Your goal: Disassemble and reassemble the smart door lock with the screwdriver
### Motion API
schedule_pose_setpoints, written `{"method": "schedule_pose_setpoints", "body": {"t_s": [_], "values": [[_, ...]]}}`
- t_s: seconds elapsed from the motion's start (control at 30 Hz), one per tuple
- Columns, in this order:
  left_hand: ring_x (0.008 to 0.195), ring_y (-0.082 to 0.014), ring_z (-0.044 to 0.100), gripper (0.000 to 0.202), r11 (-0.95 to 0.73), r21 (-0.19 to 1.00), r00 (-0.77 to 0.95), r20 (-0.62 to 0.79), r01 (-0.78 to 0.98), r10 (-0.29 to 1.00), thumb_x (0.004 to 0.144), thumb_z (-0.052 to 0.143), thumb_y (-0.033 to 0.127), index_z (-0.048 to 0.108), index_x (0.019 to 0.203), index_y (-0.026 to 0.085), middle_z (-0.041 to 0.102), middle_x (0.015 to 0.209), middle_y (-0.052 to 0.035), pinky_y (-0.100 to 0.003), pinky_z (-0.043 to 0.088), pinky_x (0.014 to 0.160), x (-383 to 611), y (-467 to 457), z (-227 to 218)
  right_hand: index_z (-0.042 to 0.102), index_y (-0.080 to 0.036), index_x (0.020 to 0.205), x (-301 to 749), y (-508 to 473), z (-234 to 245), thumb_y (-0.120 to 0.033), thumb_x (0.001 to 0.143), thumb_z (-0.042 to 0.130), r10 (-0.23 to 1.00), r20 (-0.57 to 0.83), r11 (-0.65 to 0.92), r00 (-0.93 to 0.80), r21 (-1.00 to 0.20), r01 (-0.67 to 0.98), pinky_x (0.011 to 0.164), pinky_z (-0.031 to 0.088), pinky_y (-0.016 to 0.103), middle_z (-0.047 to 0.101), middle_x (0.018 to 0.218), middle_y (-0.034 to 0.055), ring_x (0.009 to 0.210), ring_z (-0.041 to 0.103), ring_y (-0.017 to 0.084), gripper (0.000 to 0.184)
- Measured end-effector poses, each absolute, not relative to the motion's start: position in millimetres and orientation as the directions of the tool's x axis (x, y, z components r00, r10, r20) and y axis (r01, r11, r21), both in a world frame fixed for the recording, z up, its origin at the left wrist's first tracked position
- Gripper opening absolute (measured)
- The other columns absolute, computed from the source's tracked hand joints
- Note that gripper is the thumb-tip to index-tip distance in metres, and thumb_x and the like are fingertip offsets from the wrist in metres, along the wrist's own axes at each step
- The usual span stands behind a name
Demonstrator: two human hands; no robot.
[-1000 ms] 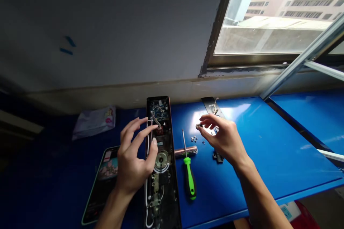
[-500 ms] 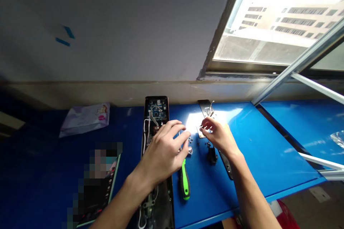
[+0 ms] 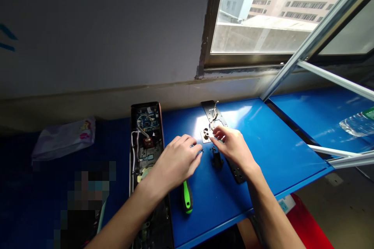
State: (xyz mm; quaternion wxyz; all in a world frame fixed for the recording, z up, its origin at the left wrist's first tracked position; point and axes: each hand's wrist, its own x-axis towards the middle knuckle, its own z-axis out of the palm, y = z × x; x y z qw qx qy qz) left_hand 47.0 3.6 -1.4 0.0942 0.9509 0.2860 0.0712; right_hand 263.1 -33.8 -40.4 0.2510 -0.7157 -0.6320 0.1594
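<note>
Open Black Housing [image 3: 161,229] Being Crossed by a Forearm as Two Hands Are Being Held Over a Blue Table [image 3: 198,218]

Inside the lidless housing, a blue circuit board [image 3: 147,123] is being held at the far end, with a red module [image 3: 148,142] and a smaller board [image 3: 147,158] being lined up nearer. White wire [image 3: 133,155] is being run along the left wall. A pale round part [image 3: 145,172] is being partly covered by the left forearm.

The left hand [image 3: 180,156] is being held past the housing's right wall, fingers bent; whether anything is being pinched cannot be told. The green handle of a screwdriver [image 3: 187,198] is being left exposed below it.

The right hand [image 3: 232,144] is being held with thumb and fingers curled just beside a small dark part [image 3: 206,134]; whether that part is being touched cannot be told. Behind the part, a silver plate [image 3: 205,141] is being seen. Near the hand, a black bracket [image 3: 217,161] is being supported by the table.

At the left, a pale packet [image 3: 64,136] is being kept flat, its contents being hidden.
</note>
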Motion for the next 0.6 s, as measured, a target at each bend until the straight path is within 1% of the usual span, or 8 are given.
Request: {"method": "schedule_pose_setpoints", "body": {"t_s": [0.07, 0.13, 0.17, 0.23, 0.33, 0.4, 0.5, 0.6], "values": [[0.110, -0.0312, 0.070, 0.023, -0.828, 0.211, 0.834, 0.086, 0.520, 0.546, 0.105, 0.056, 0.023, 0.077, 0.111, 0.018, 0.076, 0.113, -0.0115, -0.048, 0.058, 0.092, 48, 4, -3, 0.066, -0.024, 0.097, 262, -48, -36, -0.037, 0.095, 0.072, 0.977, 0.097, -0.106, 0.189, -0.550, 0.828, 0.071, 0.051, 0.032, 0.074, 0.086, 0.0010, 0.078, 0.070, 0.019, 0.015], [0.109, -0.0318, 0.070, 0.022, -0.837, 0.208, 0.839, 0.104, 0.506, 0.534, 0.104, 0.057, 0.023, 0.077, 0.110, 0.017, 0.076, 0.112, -0.0118, -0.049, 0.059, 0.091, 49, 4, -4, 0.064, -0.025, 0.094, 258, -60, -36, -0.041, 0.086, 0.081, 0.970, 0.092, -0.143, 0.225, -0.531, 0.835, 0.064, 0.045, 0.032, 0.072, 0.086, 0.0022, 0.073, 0.067, 0.021, 0.025], [0.109, -0.0320, 0.070, 0.021, -0.842, 0.211, 0.842, 0.123, 0.496, 0.526, 0.104, 0.057, 0.022, 0.077, 0.110, 0.017, 0.076, 0.111, -0.0119, -0.049, 0.060, 0.091, 49, 4, -4, 0.064, -0.025, 0.094, 256, -64, -37, -0.040, 0.082, 0.084, 0.967, 0.085, -0.163, 0.241, -0.524, 0.836, 0.062, 0.043, 0.031, 0.072, 0.085, 0.0026, 0.071, 0.066, 0.021, 0.028], [0.108, -0.0320, 0.071, 0.020, -0.856, 0.226, 0.841, 0.189, 0.466, 0.508, 0.103, 0.059, 0.020, 0.077, 0.108, 0.016, 0.076, 0.109, -0.0120, -0.049, 0.061, 0.089, 46, 4, -3, 0.064, -0.025, 0.094, 251, -69, -41, -0.032, 0.079, 0.084, 0.960, 0.068, -0.199, 0.272, -0.518, 0.832, 0.059, 0.039, 0.031, 0.069, 0.078, 0.0016, 0.065, 0.063, 0.021, 0.026], [0.108, -0.0304, 0.071, 0.019, -0.876, 0.257, 0.796, 0.370, 0.408, 0.479, 0.102, 0.060, 0.016, 0.077, 0.111, 0.014, 0.076, 0.109, -0.0121, -0.048, 0.062, 0.090, 32, 4, 0, 0.062, -0.025, 0.091, 245, -72, -41, -0.021, 0.080, 0.077, 0.953, 0.052, -0.223, 0.298, -0.542, 0.810, 0.057, 0.038, 0.030, 0.064, 0.065, -0.0025, 0.058, 0.061, 0.019, 0.018], [0.113, -0.0290, 0.069, 0.021, -0.876, 0.281, 0.706, 0.518, 0.392, 0.483, 0.102, 0.060, 0.016, 0.075, 0.115, 0.014, 0.075, 0.114, -0.0126, -0.047, 0.061, 0.097, 16, 3, 2, 0.060, -0.025, 0.087, 239, -72, -33, -0.022, 0.081, 0.075, 0.954, 0.060, -0.205, 0.293, -0.581, 0.787, 0.058, 0.041, 0.029, 0.065, 0.065, -0.0028, 0.059, 0.062, 0.018, 0.017], [0.124, -0.0283, 0.065, 0.022, -0.817, 0.329, 0.475, 0.686, 0.473, 0.551, 0.100, 0.062, 0.014, 0.074, 0.118, 0.017, 0.073, 0.122, -0.0119, -0.048, 0.056, 0.108, -13, 0, 3, 0.059, -0.026, 0.087, 222, -69, -9, -0.032, 0.086, 0.075, 0.963, 0.100, -0.124, 0.251, -0.663, 0.738, 0.059, 0.047, 0.028, 0.070, 0.073, -0.0013, 0.063, 0.065, 0.017, 0.017], [0.126, -0.0297, 0.063, 0.024, -0.684, 0.429, 0.206, 0.739, 0.590, 0.642, 0.099, 0.062, 0.017, 0.074, 0.119, 0.020, 0.070, 0.130, -0.0119, -0.052, 0.052, 0.112, -41, -3, -6, 0.059, -0.025, 0.086, 194, -59, 16, -0.043, 0.088, 0.076, 0.968, 0.162, -0.012, 0.193, -0.735, 0.678, 0.062, 0.050, 0.027, 0.071, 0.075, -0.0009, 0.069, 0.068, 0.016, 0.025]]}}
